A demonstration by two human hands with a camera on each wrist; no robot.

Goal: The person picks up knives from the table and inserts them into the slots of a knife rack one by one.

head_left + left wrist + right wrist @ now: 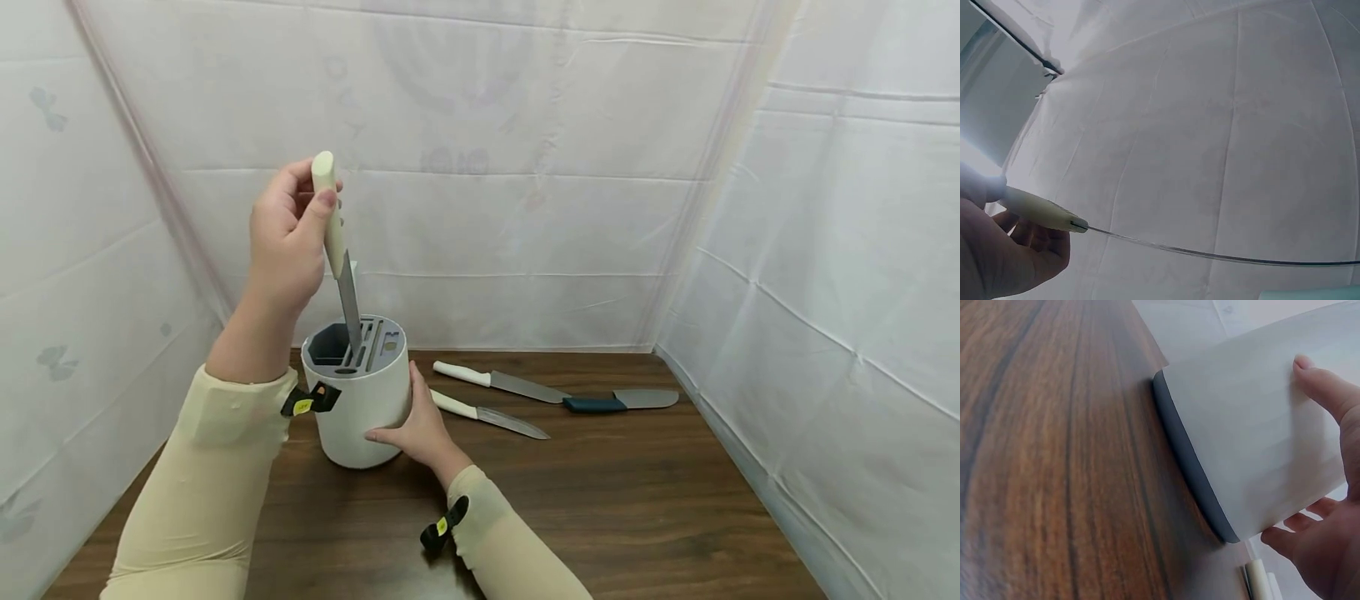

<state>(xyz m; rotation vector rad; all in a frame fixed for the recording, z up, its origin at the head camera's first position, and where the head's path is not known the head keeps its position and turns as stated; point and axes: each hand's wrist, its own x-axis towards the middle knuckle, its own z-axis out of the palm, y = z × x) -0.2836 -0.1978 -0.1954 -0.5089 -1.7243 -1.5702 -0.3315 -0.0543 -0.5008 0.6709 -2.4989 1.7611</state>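
Note:
My left hand (288,233) pinches a knife by its cream handle (1047,211), raised above a round white knife block (351,427). The knife's blade (348,300) points down, its tip at the slots in the block's grey top (384,357). Low on the block's right side, my right hand (424,429) grips the wall, thumb across the front and fingers round the far side. In the right wrist view the block's dark base band (1188,459) stands on the wooden table (1072,456).
To the right of the block lie a white-handled knife (525,387), a cream-handled knife (512,422) partly behind my right hand, and a broad knife with a dark blue handle (596,405). White sheeting (480,225) encloses the table at the back and sides.

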